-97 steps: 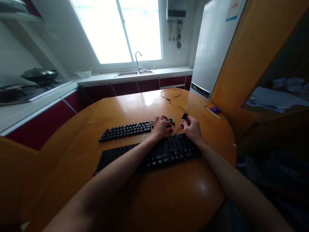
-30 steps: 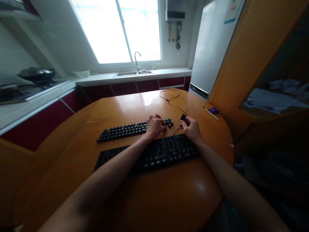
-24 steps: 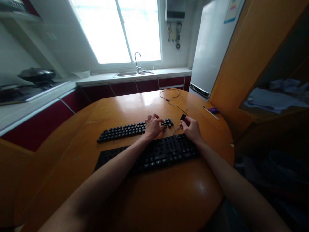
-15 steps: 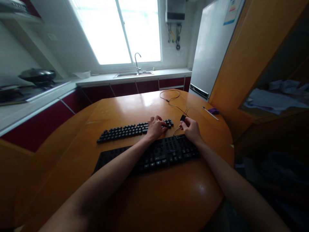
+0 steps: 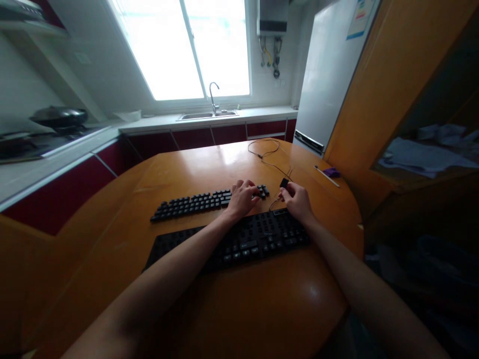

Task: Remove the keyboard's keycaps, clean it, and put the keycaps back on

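My left hand (image 5: 243, 198) rests over the right part of a group of loose black keycaps (image 5: 190, 203) laid out in rows, its fingers curved and apart. In my right hand (image 5: 298, 201), thumb and fingers pinch a small black block-shaped piece (image 5: 284, 183). Thin wire prongs (image 5: 289, 171) show just beyond that piece; I cannot tell whether they are joined to it. Below both hands lies a black keyboard (image 5: 245, 234), its upper rows bare of caps and its nearest row still capped. My left forearm covers part of it.
A thin cable (image 5: 264, 140) loops at the far side of the wooden table (image 5: 239, 304). A pale stick (image 5: 326, 176) and a purple cloth-like item (image 5: 331, 172) lie near the right edge. Beyond are a sink (image 5: 207, 115), a fridge (image 5: 329, 75) and a wok (image 5: 59, 117).
The fingers of my left hand have shifted slightly over the keycaps and look a little more spread. My right hand and the black piece stay almost where they were.
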The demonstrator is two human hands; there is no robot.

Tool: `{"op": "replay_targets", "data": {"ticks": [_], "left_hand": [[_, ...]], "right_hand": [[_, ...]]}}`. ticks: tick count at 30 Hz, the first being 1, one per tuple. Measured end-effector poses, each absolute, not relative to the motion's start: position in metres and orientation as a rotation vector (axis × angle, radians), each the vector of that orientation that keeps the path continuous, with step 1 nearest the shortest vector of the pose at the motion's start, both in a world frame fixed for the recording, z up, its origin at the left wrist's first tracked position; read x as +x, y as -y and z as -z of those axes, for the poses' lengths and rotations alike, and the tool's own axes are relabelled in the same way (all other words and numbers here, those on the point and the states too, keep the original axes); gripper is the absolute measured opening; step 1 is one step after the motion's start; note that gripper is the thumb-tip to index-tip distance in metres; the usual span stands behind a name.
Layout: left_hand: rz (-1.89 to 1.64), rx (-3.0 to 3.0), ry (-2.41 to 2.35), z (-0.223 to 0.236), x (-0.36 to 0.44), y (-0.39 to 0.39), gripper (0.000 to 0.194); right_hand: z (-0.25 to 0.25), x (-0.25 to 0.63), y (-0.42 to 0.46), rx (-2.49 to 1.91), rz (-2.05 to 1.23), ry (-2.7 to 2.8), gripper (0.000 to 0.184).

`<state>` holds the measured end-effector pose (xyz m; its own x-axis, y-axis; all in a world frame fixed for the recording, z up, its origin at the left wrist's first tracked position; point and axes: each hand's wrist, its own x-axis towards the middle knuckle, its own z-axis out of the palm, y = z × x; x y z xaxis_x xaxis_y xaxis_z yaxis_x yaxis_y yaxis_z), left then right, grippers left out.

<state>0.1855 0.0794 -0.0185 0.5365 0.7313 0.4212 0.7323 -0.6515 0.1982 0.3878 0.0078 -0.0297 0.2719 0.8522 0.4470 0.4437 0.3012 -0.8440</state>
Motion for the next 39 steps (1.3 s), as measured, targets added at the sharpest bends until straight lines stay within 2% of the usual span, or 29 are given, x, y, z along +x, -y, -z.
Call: {"op": "replay_targets", "data": {"ticks": [9, 17, 21, 31, 36, 39], "left_hand": [[1.027, -2.852, 1.225, 0.015, 0.189, -0.082, 0.011], [0.577, -2.806, 1.03, 0.01, 0.181, -0.084, 0.011], [0.488, -2.776, 0.941, 0.006, 0.183, -0.08, 0.011], [0.603, -2.814, 1.083, 0.011, 0.183, -0.08, 0.023], [0.67, -2.768, 1.278, 0.012, 0.182, -0.077, 0.011], [0.665, -2.777, 1.275, 0.014, 0.184, -0.077, 0.015]], "right_hand": [[0.028, 0.387, -0.007, -1.305, -0.455, 1.368, 0.017], [0.023, 0.385, -0.004, -1.309, -0.46, 1.369, 0.018], [0.024, 0.385, -0.004, -1.314, -0.457, 1.371, 0.018], [0.025, 0.387, -0.005, -1.315, -0.451, 1.382, 0.018], [0.025, 0.387, -0.005, -1.315, -0.446, 1.385, 0.018], [0.025, 0.387, -0.005, -1.32, -0.446, 1.388, 0.018]]}}
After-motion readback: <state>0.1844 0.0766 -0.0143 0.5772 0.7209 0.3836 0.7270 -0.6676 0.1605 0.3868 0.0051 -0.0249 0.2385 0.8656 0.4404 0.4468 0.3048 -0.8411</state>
